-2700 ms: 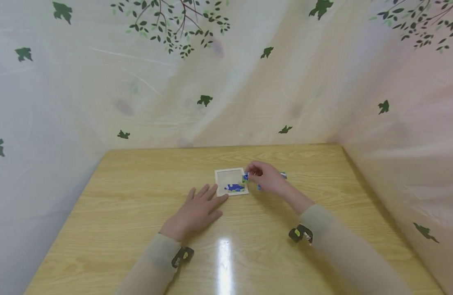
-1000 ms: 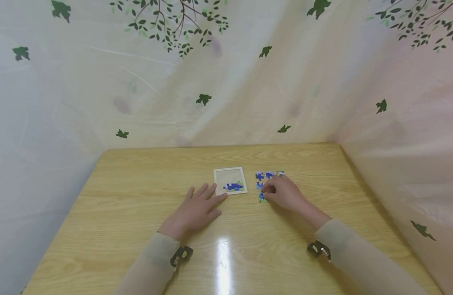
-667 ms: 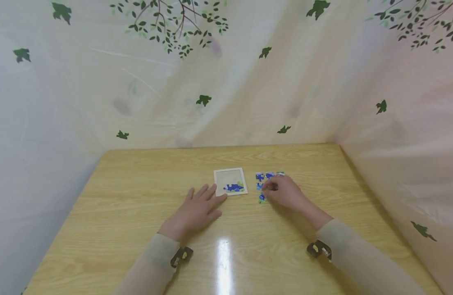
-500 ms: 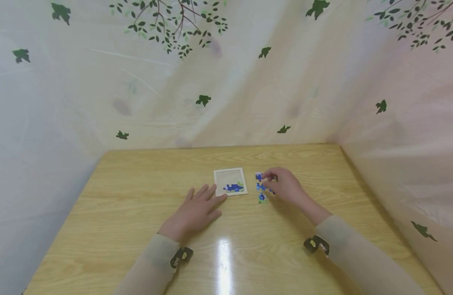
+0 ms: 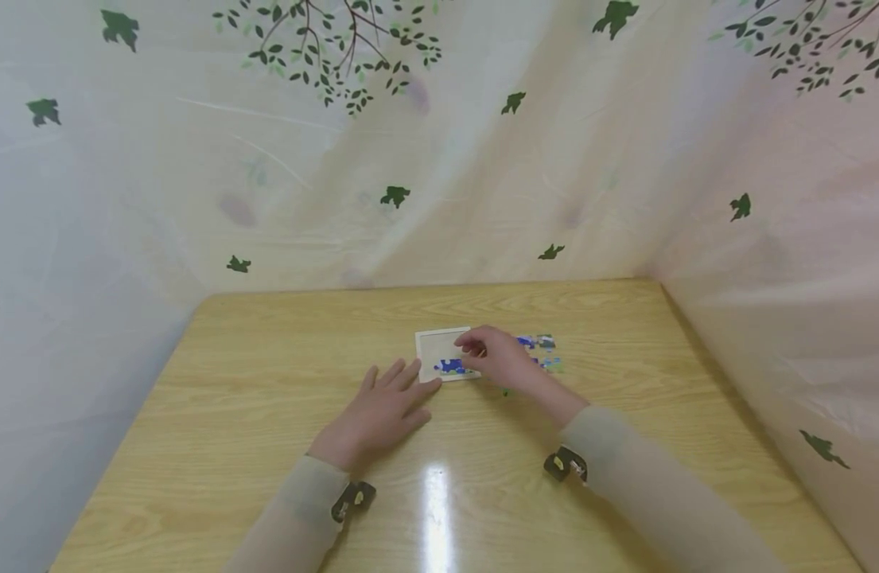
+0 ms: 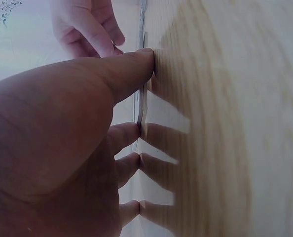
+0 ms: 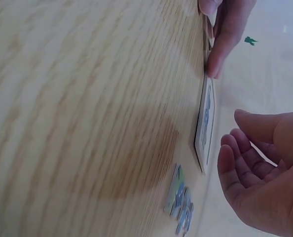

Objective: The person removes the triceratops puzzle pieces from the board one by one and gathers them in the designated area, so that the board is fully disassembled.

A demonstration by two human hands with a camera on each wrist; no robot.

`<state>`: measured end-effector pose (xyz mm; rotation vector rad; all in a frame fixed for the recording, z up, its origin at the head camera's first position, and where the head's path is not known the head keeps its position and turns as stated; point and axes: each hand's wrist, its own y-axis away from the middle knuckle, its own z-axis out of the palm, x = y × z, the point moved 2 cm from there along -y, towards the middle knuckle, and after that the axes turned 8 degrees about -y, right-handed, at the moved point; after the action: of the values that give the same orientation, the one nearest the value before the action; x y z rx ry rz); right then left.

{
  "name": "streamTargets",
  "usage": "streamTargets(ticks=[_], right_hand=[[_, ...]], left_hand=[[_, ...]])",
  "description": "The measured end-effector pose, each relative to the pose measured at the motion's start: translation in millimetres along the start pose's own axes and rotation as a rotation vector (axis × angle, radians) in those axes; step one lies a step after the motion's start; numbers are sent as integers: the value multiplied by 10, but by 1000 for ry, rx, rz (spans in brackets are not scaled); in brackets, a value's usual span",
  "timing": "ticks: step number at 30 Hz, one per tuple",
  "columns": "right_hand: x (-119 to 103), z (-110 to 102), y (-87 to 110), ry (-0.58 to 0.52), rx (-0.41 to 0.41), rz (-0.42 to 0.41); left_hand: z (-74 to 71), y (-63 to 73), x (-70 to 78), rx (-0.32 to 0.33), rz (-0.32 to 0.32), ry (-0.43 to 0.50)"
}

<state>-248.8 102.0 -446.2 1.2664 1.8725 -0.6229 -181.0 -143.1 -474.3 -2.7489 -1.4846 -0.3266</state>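
Note:
My left hand lies spread on the table, fingertips at the near left corner of a small white puzzle frame. Joined blue and green jigsaw pieces sit along the frame's near side; the rest of its bed is bare. Over the frame's right part hovers my right hand, hiding that side. Its fingers are loosely bent, with the thumb apart, and I see no piece between them in the right wrist view. Loose jigsaw pieces lie right of the frame, partly behind the right hand.
The wooden table extends around the frame on every side. A pale curtain printed with leaves and branches hangs behind the table and along both sides. Dark wrist cameras sit on both sleeves.
My right hand placed itself among the loose pieces, shifted toward the far ones, then moved left over the frame. The left hand has stayed put.

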Motion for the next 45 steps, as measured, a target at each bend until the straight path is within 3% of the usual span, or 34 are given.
streamTargets(ticks=[13,45], right_hand=[[-47,181,-155,80,-39,-3],[-51,206,-214,189,-75,62]], left_hand=[[-18,12,9,21,17,0],[-51,12,1,19,26,22]])
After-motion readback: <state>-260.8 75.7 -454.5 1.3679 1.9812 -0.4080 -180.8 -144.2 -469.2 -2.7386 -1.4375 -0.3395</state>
